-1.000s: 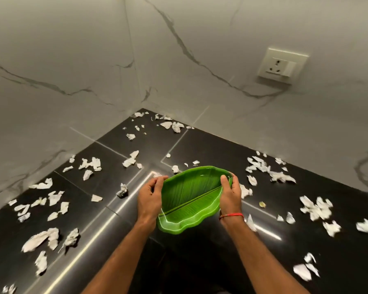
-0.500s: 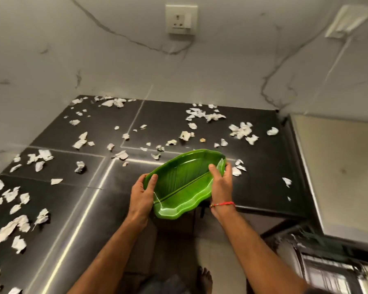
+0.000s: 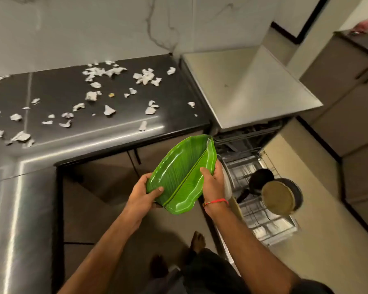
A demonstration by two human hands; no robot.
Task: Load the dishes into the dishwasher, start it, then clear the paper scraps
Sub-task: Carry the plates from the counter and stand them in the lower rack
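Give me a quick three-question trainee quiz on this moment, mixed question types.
1. True or false: the green leaf-shaped plate rests on the countertop.
2. Which hands have a grip on the plate? A) left only B) right only C) both
3. Fill in: the pulled-out dishwasher rack already holds a dark ____.

Key
1. False: it is held in the air, off the counter's edge.
2. C: left hand, right hand.
3. Pan.

White marble-look walls (image 3: 94, 24) with grey veins rise behind a glossy black L-shaped counter (image 3: 40, 149) that catches streaks of light. Brown cabinets (image 3: 348, 85) stand at right over a beige floor (image 3: 306, 262).
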